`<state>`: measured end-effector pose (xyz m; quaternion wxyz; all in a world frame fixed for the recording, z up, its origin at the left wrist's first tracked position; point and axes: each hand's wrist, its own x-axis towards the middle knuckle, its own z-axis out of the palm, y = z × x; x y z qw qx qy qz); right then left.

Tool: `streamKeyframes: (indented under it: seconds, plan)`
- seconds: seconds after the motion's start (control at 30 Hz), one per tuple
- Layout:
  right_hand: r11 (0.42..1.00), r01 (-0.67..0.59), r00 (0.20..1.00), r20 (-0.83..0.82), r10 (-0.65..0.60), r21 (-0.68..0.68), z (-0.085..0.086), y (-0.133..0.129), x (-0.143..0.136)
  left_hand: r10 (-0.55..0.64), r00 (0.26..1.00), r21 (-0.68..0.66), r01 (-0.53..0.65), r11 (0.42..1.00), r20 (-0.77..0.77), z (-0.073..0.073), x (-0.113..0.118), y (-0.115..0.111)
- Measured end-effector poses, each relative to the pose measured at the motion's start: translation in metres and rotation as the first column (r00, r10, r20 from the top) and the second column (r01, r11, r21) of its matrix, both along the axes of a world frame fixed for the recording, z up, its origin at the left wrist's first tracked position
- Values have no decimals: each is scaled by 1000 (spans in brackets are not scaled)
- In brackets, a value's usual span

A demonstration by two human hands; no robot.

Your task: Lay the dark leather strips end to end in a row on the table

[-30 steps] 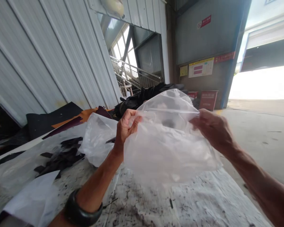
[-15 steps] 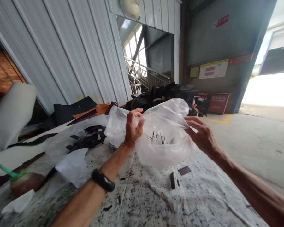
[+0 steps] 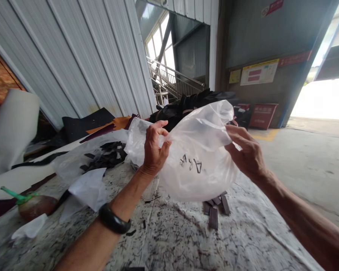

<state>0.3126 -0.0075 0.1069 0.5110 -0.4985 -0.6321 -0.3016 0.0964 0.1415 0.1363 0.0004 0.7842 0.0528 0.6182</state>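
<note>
left hand (image 3: 154, 147): pinched shut on the plastic bag (image 3: 199, 158) rim
right hand (image 3: 247, 154): fingers closed on the opposite edge
advice: keep both pinches firm — spread evenly above the tabletop (image 3: 172, 241)

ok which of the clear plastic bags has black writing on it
The clear plastic bag held up between the left hand and right hand; the bag of dark scraps on the table shows no writing.

Strips (image 3: 215, 209) on table (image 3: 243, 241), under bag (image 3: 199, 158)
</note>
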Motion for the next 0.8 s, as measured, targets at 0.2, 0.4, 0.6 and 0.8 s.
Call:
streamKeyframes:
  seconds: [0.2, 0.4, 0.6, 0.8]
  plan:
    - [999, -38, 999, 37, 37, 16, -8, -17, -7, 33, 997, 43, -29, 999, -77, -11, -18, -18]
    - [996, -55, 998, 41, 58, -70, -19, -24, -9, 44, 993, 25, -41, 999, -108, -28, -23, -23]
    - [977, -102, 993, -86, 87, -189, -2, -22, -17, 15, 996, -190, -32, 981, -92, -32, -25, -18]
    - [918, -163, 916, -402, 4, -362, 15, 12, -14, -74, 993, -530, 13, 848, -95, -27, -33, 0]
